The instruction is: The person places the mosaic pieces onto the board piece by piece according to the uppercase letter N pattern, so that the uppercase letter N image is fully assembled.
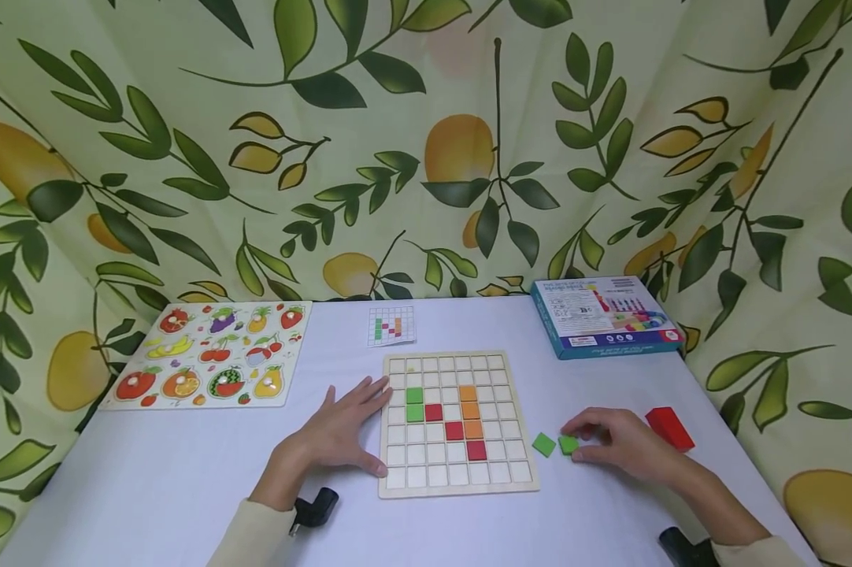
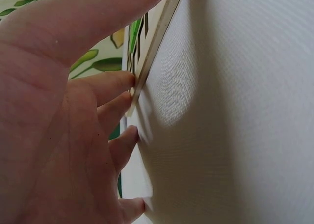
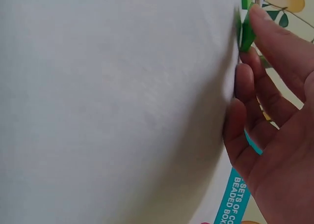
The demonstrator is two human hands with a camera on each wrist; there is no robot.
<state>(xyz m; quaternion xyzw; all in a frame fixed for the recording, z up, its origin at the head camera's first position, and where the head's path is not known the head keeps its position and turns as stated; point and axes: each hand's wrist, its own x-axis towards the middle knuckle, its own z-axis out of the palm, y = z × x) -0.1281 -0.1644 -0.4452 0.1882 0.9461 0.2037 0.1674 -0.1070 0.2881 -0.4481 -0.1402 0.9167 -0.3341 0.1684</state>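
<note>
A wooden grid board [image 1: 389, 494] lies mid-table, holding two green tiles, three red tiles and three orange tiles in its cells. With fingers spread, my left hand [image 1: 341, 429] rests against the board's left edge; the left wrist view shows fingertips touching the wooden rim [image 2: 152, 49]. My right hand [image 1: 620, 442] pinches a green square tile [image 1: 568, 446] between thumb and finger, right of the board. In the right wrist view that green tile [image 3: 248, 31] is tilted up from the cloth. Another green tile [image 1: 543, 444] lies flat between it and the board.
Behind the board lies a small pattern card [image 1: 390, 326] with a coloured grid. A fruit picture board [image 1: 213, 354] is at the left, and a boxed game [image 1: 606, 316] at the back right. Beyond my right hand sits a red block [image 1: 670, 428]. A leaf-patterned curtain [image 1: 398, 157] borders the table.
</note>
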